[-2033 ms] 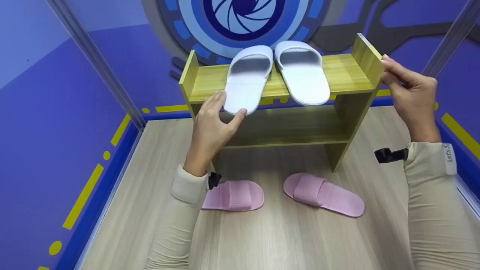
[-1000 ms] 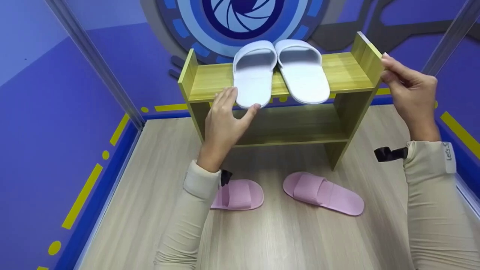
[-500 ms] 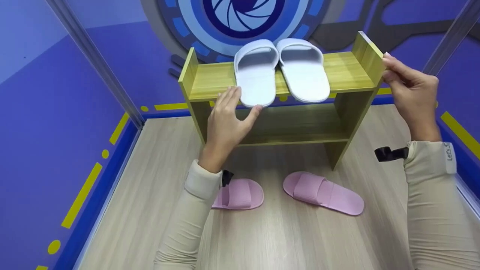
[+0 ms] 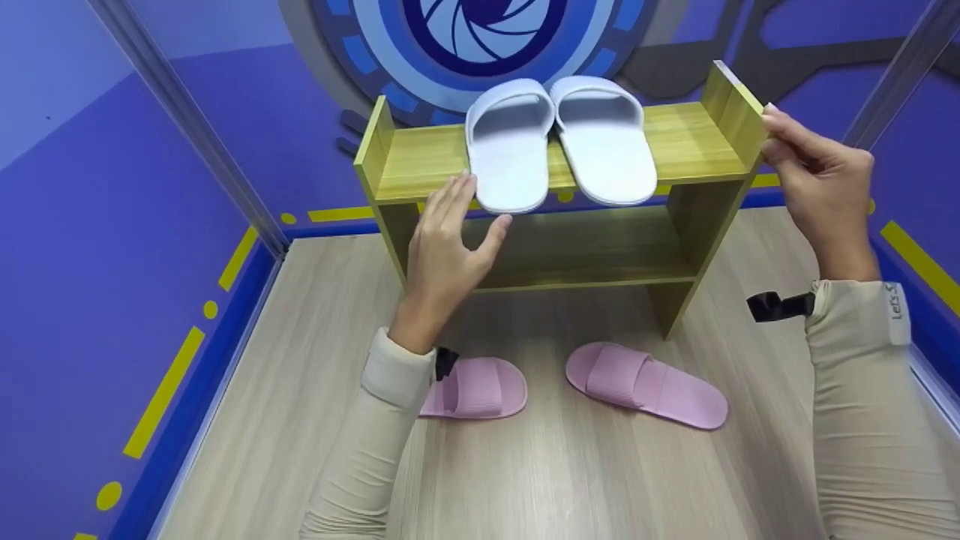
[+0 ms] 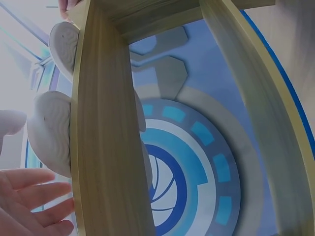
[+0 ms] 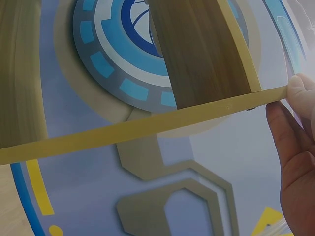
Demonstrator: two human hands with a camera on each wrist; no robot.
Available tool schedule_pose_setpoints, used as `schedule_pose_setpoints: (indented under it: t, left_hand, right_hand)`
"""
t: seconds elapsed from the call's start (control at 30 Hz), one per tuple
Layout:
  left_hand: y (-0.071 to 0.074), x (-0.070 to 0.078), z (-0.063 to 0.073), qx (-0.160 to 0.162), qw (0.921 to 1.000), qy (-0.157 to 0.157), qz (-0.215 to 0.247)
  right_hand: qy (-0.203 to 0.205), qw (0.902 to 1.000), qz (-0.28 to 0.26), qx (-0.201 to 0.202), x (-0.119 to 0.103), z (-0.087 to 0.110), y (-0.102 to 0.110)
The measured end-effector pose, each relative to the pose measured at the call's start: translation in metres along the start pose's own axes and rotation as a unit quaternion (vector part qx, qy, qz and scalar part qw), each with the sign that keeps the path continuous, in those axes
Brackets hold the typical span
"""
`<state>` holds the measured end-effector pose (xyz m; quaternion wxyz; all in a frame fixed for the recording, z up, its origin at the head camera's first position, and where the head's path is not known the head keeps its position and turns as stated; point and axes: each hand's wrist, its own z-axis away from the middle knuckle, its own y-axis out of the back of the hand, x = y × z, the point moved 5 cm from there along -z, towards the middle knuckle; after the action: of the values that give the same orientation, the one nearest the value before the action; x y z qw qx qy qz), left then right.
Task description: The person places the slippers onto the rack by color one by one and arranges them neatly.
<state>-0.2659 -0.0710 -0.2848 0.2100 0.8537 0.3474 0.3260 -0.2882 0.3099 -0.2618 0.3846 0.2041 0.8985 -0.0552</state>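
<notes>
Two white slippers stand side by side on the top board of a wooden shoe rack (image 4: 697, 142), heels jutting past the front edge. Beside the left white slipper (image 4: 511, 169) is my left hand (image 4: 450, 247), its thumb apart from the heel and its fingertips at the slipper's outer edge; whether they touch it I cannot tell. In the left wrist view the fingers (image 5: 37, 189) are spread near that slipper's underside (image 5: 51, 132). The right white slipper (image 4: 609, 150) lies untouched. My right hand (image 4: 829, 191) pinches the rack's right side panel (image 6: 216, 109) between thumb and fingers.
On the floor in front of the rack lie two pink slippers, the left one (image 4: 487, 388) partly behind my left wrist and the right one (image 4: 649, 385) angled. A lower shelf (image 4: 585, 244) spans the rack. Blue printed walls (image 4: 225, 135) enclose the back and sides.
The left white slipper has shifted right, against its mate, with my left hand following. Just now my left thumb has come off its heel. My right hand stays on the panel.
</notes>
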Motion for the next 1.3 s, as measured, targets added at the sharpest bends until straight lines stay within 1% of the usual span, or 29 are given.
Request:
schedule_pose_setpoints:
  t: [0.1,0.17,0.23,0.3,0.33,0.4,0.47,0.5,0.57,0.63,0.67,0.73,0.8,0.93,1.03,1.17,1.3]
  left_hand:
    - [0.002,-0.001,0.004,0.023,0.9991,-0.033,0.01]
    - [0.004,-0.002,0.007,0.038,0.9975,-0.057,0.018]
    - [0.005,-0.003,0.01,0.052,0.9951,-0.08,0.026]
    - [0.006,-0.006,0.014,0.055,0.9924,-0.103,0.037]
    - [0.006,-0.007,0.016,0.05,0.9911,-0.116,0.042]
    - [0.005,-0.01,0.021,0.031,0.9887,-0.138,0.05]
    - [0.003,-0.015,0.026,0.003,0.9862,-0.155,0.058]
    - [0.002,-0.017,0.028,-0.012,0.9849,-0.162,0.06]
    - [0.0,-0.023,0.033,-0.038,0.9827,-0.171,0.06]
    - [-0.002,-0.029,0.039,-0.061,0.9802,-0.178,0.063]
    - [-0.003,-0.032,0.042,-0.072,0.9789,-0.18,0.063]
    - [-0.004,-0.038,0.049,-0.1,0.9762,-0.18,0.068]
    - [-0.007,-0.045,0.056,-0.133,0.9734,-0.171,0.072]
    - [-0.014,-0.062,0.073,-0.212,0.9672,-0.122,0.068]
    - [-0.02,-0.075,0.086,-0.262,0.959,-0.09,0.06]
    - [-0.026,-0.091,0.102,-0.303,0.9479,-0.076,0.063]
    - [-0.029,-0.107,0.118,-0.33,0.9397,-0.063,0.066]
  right_hand:
    - [0.001,1.0,0.0,0.0,0.002,-0.001,0.0]
    - [0.016,0.9997,0.016,-0.004,0.004,-0.002,0.001]
    - [0.015,0.9997,0.017,-0.003,0.006,-0.003,0.001]
    - [0.023,0.9992,0.031,-0.003,0.006,-0.003,0.002]
    - [0.023,0.9992,0.033,-0.003,0.007,-0.003,0.002]
    - [0.013,0.9996,0.027,0.0,0.008,-0.002,0.003]
    - [0.012,0.9995,0.031,0.001,0.008,-0.002,0.004]
    - [0.006,0.9997,0.024,0.002,0.008,-0.002,0.004]
    - [0.009,0.9995,0.03,0.002,0.008,-0.002,0.004]
    - [0.003,0.9997,0.026,0.005,0.008,-0.001,0.004]
    - [0.009,0.9994,0.034,0.002,0.007,-0.001,0.004]
    - [0.009,0.9993,0.036,0.001,0.007,-0.001,0.003]
    - [0.002,0.9997,0.026,0.0,0.007,-0.001,0.003]
    - [-0.001,0.9999,0.014,0.001,0.008,-0.002,0.002]
    - [0.022,0.9993,0.031,-0.002,0.007,-0.002,0.002]
    - [0.059,0.9969,0.052,-0.005,0.005,-0.002,0.001]
    - [0.065,0.9966,0.052,-0.004,0.004,-0.001,0.0]
